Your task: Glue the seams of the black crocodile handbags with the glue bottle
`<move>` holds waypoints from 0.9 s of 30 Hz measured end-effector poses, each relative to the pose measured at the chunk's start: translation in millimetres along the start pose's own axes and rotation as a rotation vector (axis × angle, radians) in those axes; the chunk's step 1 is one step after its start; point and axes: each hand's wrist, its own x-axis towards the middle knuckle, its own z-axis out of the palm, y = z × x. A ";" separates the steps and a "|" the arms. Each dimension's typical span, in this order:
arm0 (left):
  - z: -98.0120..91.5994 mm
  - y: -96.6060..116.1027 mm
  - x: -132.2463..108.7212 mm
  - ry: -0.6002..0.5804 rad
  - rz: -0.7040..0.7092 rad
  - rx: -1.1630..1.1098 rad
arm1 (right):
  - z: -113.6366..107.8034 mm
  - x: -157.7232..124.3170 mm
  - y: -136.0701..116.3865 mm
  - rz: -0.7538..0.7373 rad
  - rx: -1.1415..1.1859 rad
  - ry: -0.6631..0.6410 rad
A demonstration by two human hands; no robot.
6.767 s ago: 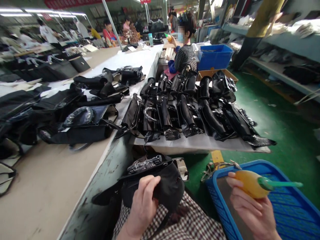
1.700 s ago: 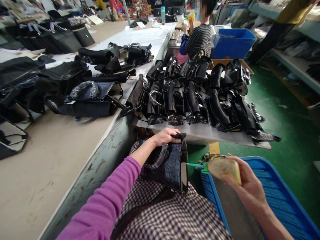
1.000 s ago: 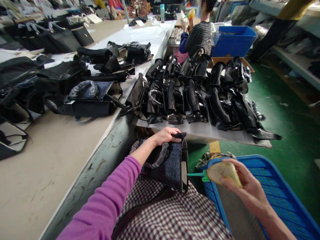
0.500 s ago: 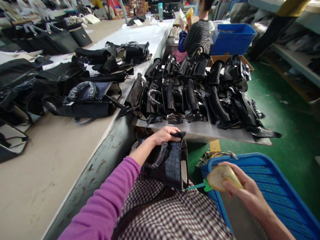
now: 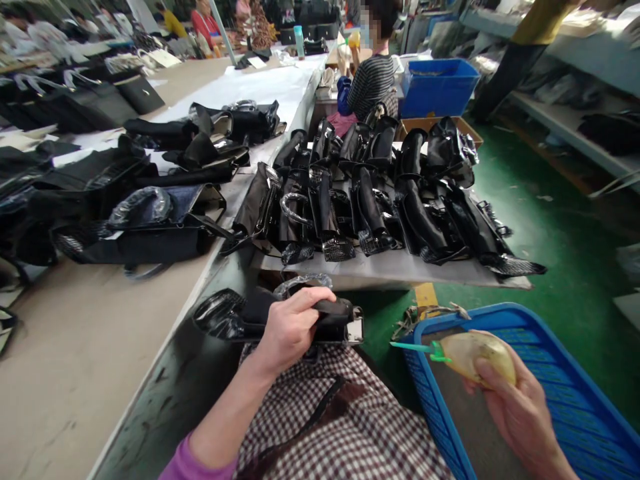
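My left hand is closed on a black handbag above my checkered apron. The bag is turned with its top towards me-side view, its plastic-wrapped handle rising behind my fingers and a pale lining showing at its right end. In my right hand lies a yellowish squeeze bottle with a green cap and a long thin green nozzle. The nozzle points left and stands apart from the bag, over the near edge of the blue basket.
Rows of black handbags stand on a low table ahead. More bags lie on the long table to my left. A person in a striped top sits beyond, near a blue bin.
The bag has turned in my left hand, so its crocodile-patterned face no longer shows. My right hand has drawn the bottle to the right, its nozzle away from the bag's corner.
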 end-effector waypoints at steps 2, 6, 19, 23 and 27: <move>6.4 -1.6 -14.3 0.047 -0.018 -0.026 | 2.7 4.9 6.7 -0.009 -0.076 0.006; 8.2 -7.2 -23.0 0.065 -0.105 -0.066 | 17.5 20.4 14.0 -0.051 -0.216 -0.063; 6.1 -4.4 -25.3 0.059 -0.074 -0.076 | 76.8 59.8 20.4 -0.191 -0.453 -0.174; 4.4 -1.2 -22.6 0.076 -0.051 -0.060 | 69.0 55.9 20.7 -0.215 -0.507 -0.102; 4.2 -0.4 -24.1 0.083 -0.049 -0.069 | 62.2 50.2 17.9 -0.183 -0.502 -0.089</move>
